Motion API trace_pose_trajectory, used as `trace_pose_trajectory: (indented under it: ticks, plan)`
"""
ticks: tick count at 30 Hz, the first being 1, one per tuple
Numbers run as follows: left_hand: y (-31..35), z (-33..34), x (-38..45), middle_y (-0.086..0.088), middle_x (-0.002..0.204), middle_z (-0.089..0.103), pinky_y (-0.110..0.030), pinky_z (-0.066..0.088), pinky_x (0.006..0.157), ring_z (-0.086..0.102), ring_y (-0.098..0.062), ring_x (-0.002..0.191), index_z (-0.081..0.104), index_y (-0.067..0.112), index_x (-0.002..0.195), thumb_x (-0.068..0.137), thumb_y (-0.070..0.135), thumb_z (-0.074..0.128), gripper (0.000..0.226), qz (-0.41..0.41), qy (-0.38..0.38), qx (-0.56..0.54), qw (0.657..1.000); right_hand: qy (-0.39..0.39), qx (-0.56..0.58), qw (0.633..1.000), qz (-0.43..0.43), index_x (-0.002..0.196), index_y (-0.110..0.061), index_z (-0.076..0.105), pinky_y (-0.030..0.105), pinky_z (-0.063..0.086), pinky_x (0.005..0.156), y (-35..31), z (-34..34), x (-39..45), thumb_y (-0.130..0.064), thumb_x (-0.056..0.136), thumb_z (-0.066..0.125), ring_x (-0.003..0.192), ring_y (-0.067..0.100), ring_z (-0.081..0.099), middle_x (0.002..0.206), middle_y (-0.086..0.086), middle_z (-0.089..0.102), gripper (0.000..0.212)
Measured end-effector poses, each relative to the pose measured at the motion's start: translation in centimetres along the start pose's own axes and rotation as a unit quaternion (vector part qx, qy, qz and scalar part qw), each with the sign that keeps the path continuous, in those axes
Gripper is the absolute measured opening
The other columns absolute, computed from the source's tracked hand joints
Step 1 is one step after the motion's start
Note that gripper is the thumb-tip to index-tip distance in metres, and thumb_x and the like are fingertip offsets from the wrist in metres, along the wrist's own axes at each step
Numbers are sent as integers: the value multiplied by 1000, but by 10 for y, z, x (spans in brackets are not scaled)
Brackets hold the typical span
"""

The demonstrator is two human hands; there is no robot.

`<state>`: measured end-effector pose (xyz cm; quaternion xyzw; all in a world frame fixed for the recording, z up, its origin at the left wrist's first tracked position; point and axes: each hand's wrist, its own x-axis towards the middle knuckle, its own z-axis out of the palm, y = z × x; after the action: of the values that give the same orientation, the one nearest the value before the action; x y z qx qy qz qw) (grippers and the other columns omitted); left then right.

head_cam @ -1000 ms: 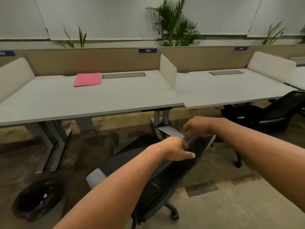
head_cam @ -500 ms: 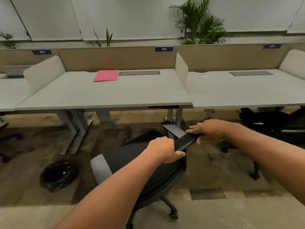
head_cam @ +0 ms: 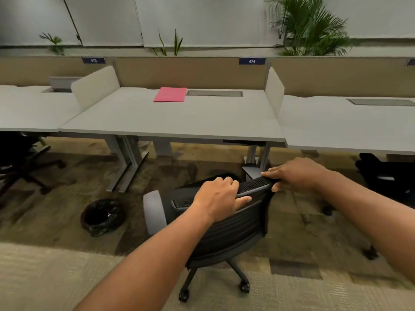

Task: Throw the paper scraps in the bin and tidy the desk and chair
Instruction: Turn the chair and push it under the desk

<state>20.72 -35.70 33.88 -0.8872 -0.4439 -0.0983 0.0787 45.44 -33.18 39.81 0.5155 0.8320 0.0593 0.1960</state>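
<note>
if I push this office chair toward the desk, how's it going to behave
The chair will probably roll easily, since it stands on casters, though the carpet may drag a little. With both hands, left hand and right hand, gripping the backrest top, it may swivel or tilt rather than track straight.

Open-plan office: numbered desks [head_cam: 170,122], fabric dividers [head_cam: 190,72], swivel chair [head_cam: 226,230], potted plants [head_cam: 310,25].

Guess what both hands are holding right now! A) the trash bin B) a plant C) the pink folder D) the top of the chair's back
D: the left hand and the right hand both grip the top edge of the black chair, while the pink folder lies untouched on the desk.
</note>
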Motion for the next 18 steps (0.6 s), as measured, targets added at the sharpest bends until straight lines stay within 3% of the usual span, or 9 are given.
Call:
trace_pose_trajectory:
  ticks: [6, 18]
  plan:
    - [-30, 5, 3, -5, 104, 65, -33, 40, 56, 62, -24, 88, 58, 17, 110, 91, 70, 21, 67, -7, 2, 6, 1000, 39, 2, 999, 14, 146, -47, 27, 32, 41, 67, -13, 1, 22, -59, 94, 40, 122, 20, 56, 151, -16, 41, 55]
    - [-132, 15, 18, -5, 108, 63, -38, 50, 71, 59, -24, 96, 58, 17, 115, 91, 72, 24, 70, -56, -22, -10, 998, 76, 8, 996, 47, 147, -43, 27, 39, 52, 80, -45, -22, 111, -53, 96, 42, 127, 22, 52, 152, -14, 40, 54]
